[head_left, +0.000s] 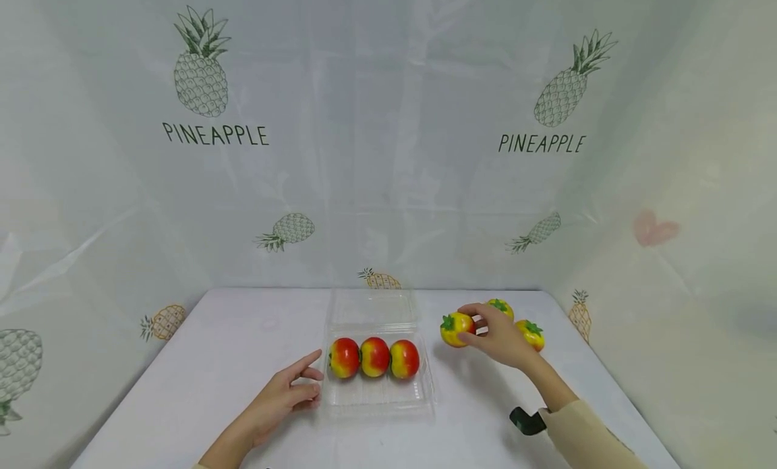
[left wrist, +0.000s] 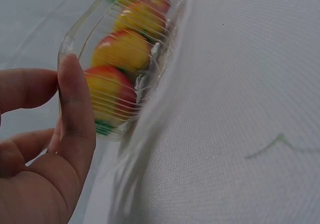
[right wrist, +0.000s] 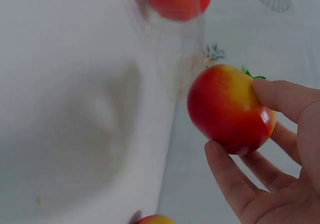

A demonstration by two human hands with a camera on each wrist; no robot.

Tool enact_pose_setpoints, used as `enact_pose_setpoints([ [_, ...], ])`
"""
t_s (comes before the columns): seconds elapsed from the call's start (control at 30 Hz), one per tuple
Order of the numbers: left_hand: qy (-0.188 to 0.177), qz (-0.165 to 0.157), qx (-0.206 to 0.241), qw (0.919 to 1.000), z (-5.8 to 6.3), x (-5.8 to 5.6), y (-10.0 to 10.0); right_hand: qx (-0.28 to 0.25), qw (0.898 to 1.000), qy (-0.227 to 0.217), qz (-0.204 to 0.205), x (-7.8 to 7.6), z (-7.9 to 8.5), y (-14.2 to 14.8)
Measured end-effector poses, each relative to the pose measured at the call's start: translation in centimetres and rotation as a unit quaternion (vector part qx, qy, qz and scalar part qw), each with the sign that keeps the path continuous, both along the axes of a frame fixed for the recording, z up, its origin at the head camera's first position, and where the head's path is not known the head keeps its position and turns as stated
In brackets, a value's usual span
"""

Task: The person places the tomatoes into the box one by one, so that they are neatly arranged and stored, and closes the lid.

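A clear plastic box (head_left: pixel 376 393) lies open at the middle of the table, its lid (head_left: pixel 371 308) folded back. Three red-and-yellow persimmons (head_left: pixel 374 357) sit in a row inside. At the box's left side is my left hand (head_left: pixel 280 396), index finger extended and the others loosely bent; in the left wrist view, a fingertip (left wrist: pixel 72 66) touches the plastic wall. My right hand (head_left: pixel 499 335) holds another persimmon (right wrist: pixel 227 108) between thumb and fingers above the table, right of the box. Its green leaves face partly away in the right wrist view.
Two more persimmons, one at the back (head_left: pixel 500 308) and one farther right (head_left: pixel 531 334), lie beyond my right hand, partly hidden by it. A white cloth covers the table (head_left: pixel 200 374). A pineapple-printed curtain (head_left: pixel 376 152) hangs behind and along both sides.
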State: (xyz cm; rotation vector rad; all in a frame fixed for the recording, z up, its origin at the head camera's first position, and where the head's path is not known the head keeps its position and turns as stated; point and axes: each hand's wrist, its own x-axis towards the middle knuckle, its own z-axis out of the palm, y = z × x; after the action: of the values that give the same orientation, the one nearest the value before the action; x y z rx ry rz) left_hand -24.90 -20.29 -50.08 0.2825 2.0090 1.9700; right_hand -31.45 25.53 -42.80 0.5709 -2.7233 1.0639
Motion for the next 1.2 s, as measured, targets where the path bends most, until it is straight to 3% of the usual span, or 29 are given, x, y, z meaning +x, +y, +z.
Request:
enact_pose_setpoints([
  [0.27,0.002,-0.005,0.003,1.0,-0.1,0.1,0.0,0.013,1.0,0.007,0.009,1.5,2.0,-2.7],
  [0.7,0.0,-0.003,0.004,1.0,0.0,0.0,0.0,0.036,0.998,0.026,0.043,3.5,3.8,-6.7],
  [1.03,0.0,-0.006,0.005,1.0,-0.1,0.0,-0.1,0.031,0.994,-0.001,0.104,4.4,4.1,-10.0],
  [1.2,0.0,-0.008,0.006,0.9999,-0.1,0.0,-0.1,0.047,0.992,-0.011,0.114,4.8,3.9,-11.9],
])
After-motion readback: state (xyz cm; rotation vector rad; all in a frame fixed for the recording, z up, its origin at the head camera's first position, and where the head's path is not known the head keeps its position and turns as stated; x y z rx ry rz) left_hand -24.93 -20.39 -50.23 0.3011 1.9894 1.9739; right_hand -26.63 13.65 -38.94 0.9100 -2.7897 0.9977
